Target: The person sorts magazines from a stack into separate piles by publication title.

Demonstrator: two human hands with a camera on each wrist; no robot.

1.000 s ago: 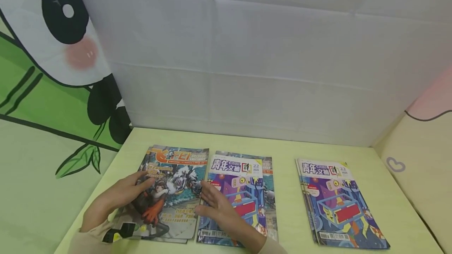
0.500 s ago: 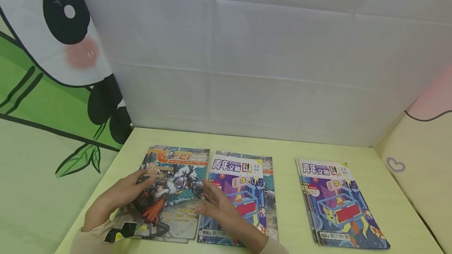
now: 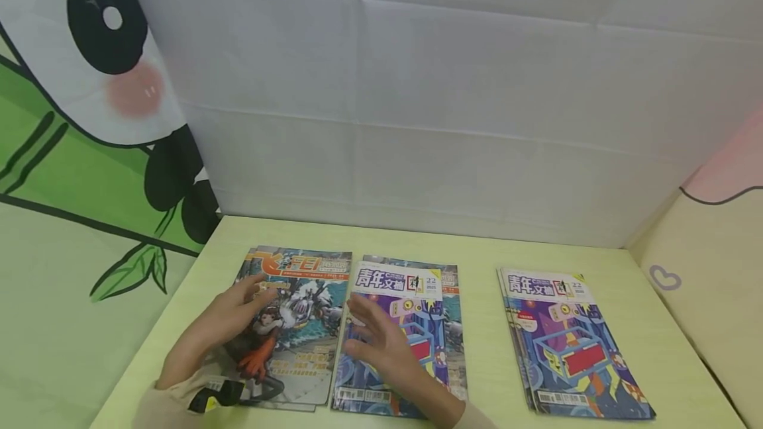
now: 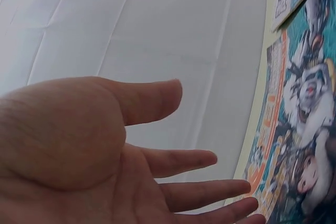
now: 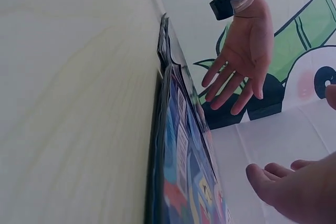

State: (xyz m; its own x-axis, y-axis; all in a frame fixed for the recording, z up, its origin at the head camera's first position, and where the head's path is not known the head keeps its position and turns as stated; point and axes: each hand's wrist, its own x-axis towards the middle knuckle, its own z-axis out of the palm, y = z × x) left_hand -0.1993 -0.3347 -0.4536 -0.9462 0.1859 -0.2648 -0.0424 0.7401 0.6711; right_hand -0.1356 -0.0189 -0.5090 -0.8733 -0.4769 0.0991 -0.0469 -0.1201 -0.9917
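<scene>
My left hand hovers over the left edge of the FEI magazine, the top one of a stack at the left. In the left wrist view its fingers are spread and relaxed, with nothing in the palm. Over the purple magazine in the middle is my right hand, fingers loosely bent and holding nothing. Seen from the right wrist, both hands, left and right, are raised above the magazines. Beneath the purple magazine, another teal-covered magazine shows along the right side.
Farther right lies a slightly fanned stack of purple magazines. The pale yellow table meets a white cloth wall at the back. A printed cartoon panel stands at the left, a pale one at the right.
Both hands have lifted and shifted a little up and to the right in the head view, away from the sides of the FEI stack. The magazines stay where they were.
</scene>
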